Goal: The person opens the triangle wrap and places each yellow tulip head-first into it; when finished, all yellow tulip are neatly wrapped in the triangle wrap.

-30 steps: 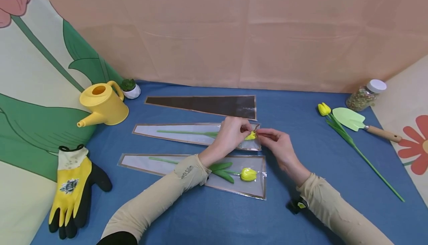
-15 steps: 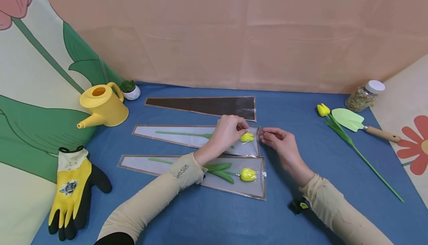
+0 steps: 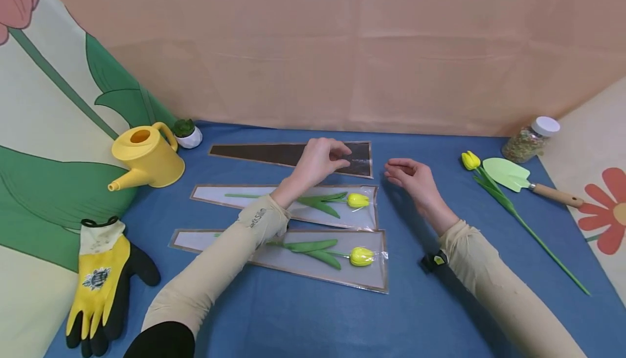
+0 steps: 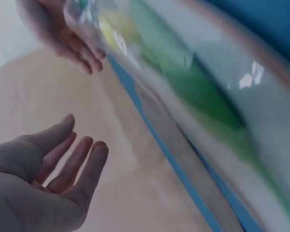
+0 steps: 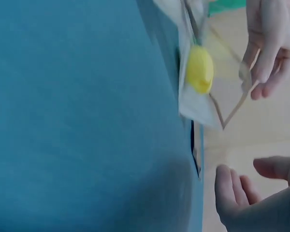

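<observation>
My left hand [image 3: 320,159] is raised over the far, dark tapered sleeve [image 3: 254,151], its fingers relaxed with nothing between them. The left wrist view shows this same hand [image 4: 58,179] with fingers bent and apart. To the right, my right hand [image 3: 413,181] hovers above the blue cloth, fingers loosely bent and holding nothing. A clear tapered flower sleeve [image 3: 303,217] with a brown border lies in the middle, a yellow tulip [image 3: 358,200] inside. Nearer the front, a second clear sleeve [image 3: 313,279], partly behind my left forearm, holds another yellow tulip [image 3: 361,256].
On the right lie a loose yellow tulip [image 3: 508,206] and a green trowel [image 3: 508,173], near a white-lidded jar [image 3: 525,143]. At left are a yellow watering can [image 3: 149,157], a small potted succulent [image 3: 188,134] and a yellow-black work glove [image 3: 100,287]. A peach backdrop [image 3: 313,48] rises behind.
My left hand has let go of the middle sleeve's wide end and moved up and back. The right hand has drawn off that sleeve's edge and lifted slightly. The middle tulip is now uncovered.
</observation>
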The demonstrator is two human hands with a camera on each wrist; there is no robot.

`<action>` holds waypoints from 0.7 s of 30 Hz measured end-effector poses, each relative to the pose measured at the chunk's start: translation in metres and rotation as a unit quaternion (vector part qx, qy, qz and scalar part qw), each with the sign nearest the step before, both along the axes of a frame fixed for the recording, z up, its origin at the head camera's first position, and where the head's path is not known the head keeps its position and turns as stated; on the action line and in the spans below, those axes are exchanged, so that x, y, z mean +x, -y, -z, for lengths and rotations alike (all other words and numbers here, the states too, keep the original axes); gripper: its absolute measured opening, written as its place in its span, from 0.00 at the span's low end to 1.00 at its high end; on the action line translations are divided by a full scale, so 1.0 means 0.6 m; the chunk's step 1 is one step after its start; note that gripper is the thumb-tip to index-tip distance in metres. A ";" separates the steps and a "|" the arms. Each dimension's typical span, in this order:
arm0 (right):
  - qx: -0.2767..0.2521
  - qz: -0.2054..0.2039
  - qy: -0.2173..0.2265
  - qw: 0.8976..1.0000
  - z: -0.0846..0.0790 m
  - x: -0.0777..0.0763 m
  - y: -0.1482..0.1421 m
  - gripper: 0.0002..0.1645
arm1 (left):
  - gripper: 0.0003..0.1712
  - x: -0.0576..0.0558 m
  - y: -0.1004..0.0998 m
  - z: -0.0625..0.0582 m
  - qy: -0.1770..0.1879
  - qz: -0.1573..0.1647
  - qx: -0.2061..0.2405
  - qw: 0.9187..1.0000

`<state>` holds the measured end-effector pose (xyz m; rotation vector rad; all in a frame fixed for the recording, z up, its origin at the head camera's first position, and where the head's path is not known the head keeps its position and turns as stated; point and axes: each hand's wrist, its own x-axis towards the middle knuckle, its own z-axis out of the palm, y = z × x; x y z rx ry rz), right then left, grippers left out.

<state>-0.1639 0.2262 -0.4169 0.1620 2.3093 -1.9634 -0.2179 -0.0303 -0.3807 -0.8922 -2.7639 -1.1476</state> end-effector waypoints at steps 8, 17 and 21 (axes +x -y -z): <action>0.010 -0.036 0.031 0.999 0.017 -0.059 0.011 0.28 | 0.12 -0.057 0.009 0.007 0.015 0.002 0.034 0.999; 0.008 -0.043 0.061 0.997 0.020 -0.090 0.011 0.29 | 0.13 -0.096 0.004 0.012 0.030 0.028 0.049 0.998; 0.019 -0.041 0.069 0.997 0.020 -0.099 0.013 0.29 | 0.14 -0.106 0.003 0.026 0.047 0.035 0.047 0.997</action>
